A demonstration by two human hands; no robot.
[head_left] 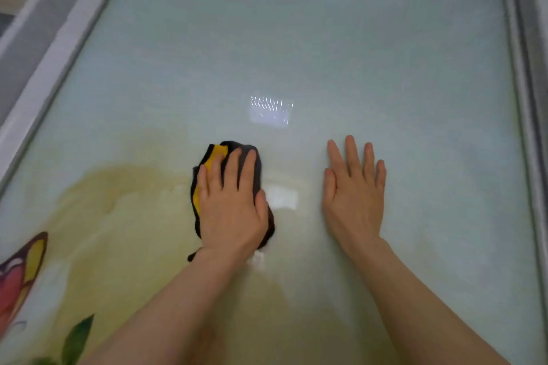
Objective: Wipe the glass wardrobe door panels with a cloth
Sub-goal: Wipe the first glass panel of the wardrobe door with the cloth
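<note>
A frosted glass door panel (296,38) fills nearly the whole head view, pale green above and yellowish lower down. Against it lies a bunched cloth (216,154), dark grey with a yellow side. My left hand (232,204) lies flat over the cloth with straight fingers and presses it to the glass near the middle. My right hand (354,192) rests flat on the bare glass to the right of the cloth, fingers straight and together, holding nothing.
A white frame strip (59,50) runs along the panel's left side and a grey metal frame (525,98) along the right. A printed butterfly (20,272) and green leaf (78,338) decorate the lower left. A bright light reflection (271,111) sits above the hands.
</note>
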